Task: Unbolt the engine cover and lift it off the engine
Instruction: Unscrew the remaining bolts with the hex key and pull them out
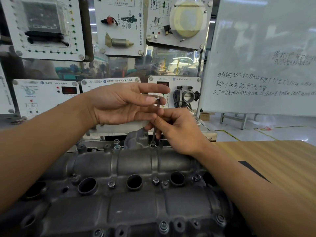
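At the far edge of the engine cover (133, 161), we see a thin key (154, 134) standing on a bolt (152, 143); the right hand (179, 132) curls round its stem; the left hand (119, 105) pinches its top. The cover lies just below both hands.

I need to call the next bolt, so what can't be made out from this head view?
- Head view: where the key meets the rear bolt is small and dark, beside the right hand; seating unclear.
- Key's top bend: covered by the left hand.
- Engine cover: near edge cut off by the frame's bottom; both ends hidden behind the forearms.
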